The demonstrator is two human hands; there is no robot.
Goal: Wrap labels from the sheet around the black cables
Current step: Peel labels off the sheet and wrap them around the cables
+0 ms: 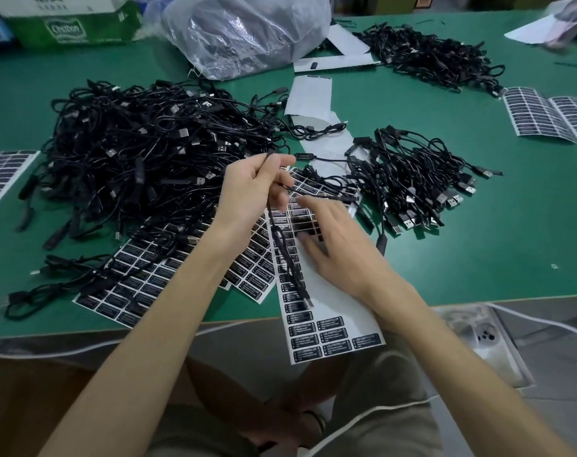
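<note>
Where the table (478, 258) edge is nearest, label sheet (330, 324): long strip, near end overhangs the edge twd the lap; black labels in rows, middle part looks already stripped to white backing.
Held cable (288, 258): hangs from left hand, lower length lies down the strip's left column, plug end resting on the sheet.
Right hand (339, 245): palm down on the strip, fingers (305, 237) fairly straight, tips on the label rows; blurred, can't tell if a label is lifted yet.
Left hand (250, 192): raised just above the strip, fingers curled, pinching the cable near its upper end.
Cable handling (my read): light, thin, floppy; won't hold a line unless kept taut, so pinch close either side of the wrap spot, not at the loose end.
Label handling (my read): thin, sticky, prob. curls on itself; lift by a corner w/ a fingertip, keep glue side off skin.
Second sheet (168, 272): fuller, left of the strip, partly under cables.
Big cable pile (142, 146): tangled, left-centre, likely the undone stock.
Smaller pile (409, 176): right of the hands, plugs roughly aligned, prob. done ones.
Far pile (435, 57): well apart, far side.
Plastic bag (247, 31): crumpled, far centre, beside a cardboard box (66, 24).
</note>
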